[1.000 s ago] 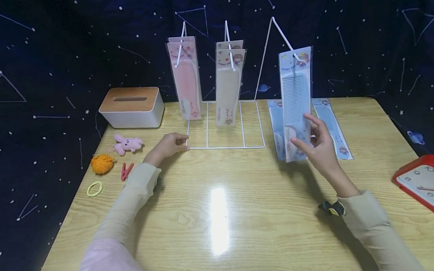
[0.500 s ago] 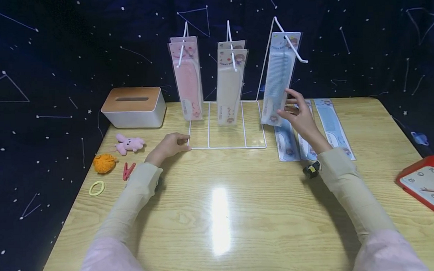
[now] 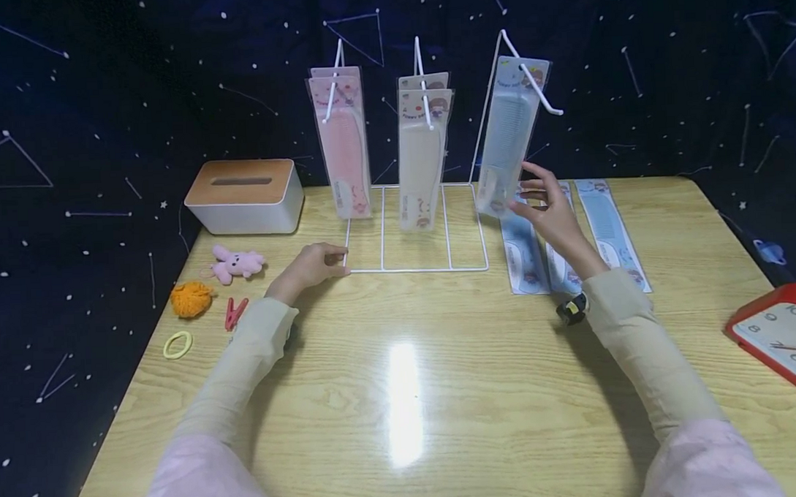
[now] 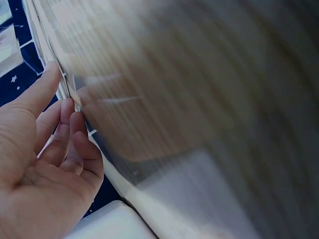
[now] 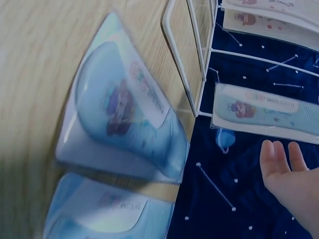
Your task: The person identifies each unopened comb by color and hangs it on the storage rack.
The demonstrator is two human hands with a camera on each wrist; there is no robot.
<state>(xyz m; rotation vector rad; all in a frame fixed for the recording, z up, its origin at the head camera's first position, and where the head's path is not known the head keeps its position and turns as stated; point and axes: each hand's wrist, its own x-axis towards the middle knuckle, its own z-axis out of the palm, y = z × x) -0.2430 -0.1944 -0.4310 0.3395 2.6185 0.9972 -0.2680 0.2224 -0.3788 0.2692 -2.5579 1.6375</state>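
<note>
My left hand point(image 3: 309, 268) pinches the front left corner of a white wire display rack point(image 3: 418, 270); the left wrist view shows thumb and fingertips point(image 4: 66, 104) on the wire. On the rack's right hook hangs a packaged blue comb point(image 3: 508, 127), tilted with its lower end to the left. My right hand point(image 3: 551, 217) is beside the lower end of that pack, fingers spread and relaxed; the right wrist view shows a gap between its fingertips point(image 5: 267, 149) and the pack. Packaged pink combs point(image 3: 343, 148) hang on the left hook, packaged cream combs point(image 3: 421, 160) on the middle one.
Three more packaged blue combs point(image 3: 608, 223) lie on the table right of the rack. At left are a tissue box point(image 3: 245, 203), a pink plush toy point(image 3: 237, 264), an orange pompom point(image 3: 191, 299), a red clip point(image 3: 236, 313) and a yellow ring point(image 3: 177, 345). A red clock point(image 3: 779, 337) lies at right.
My right hand has carried the blue comb pack left and back onto the right hook and let go. The pack's lower end has swung slightly back. My left hand stays on the rack corner.
</note>
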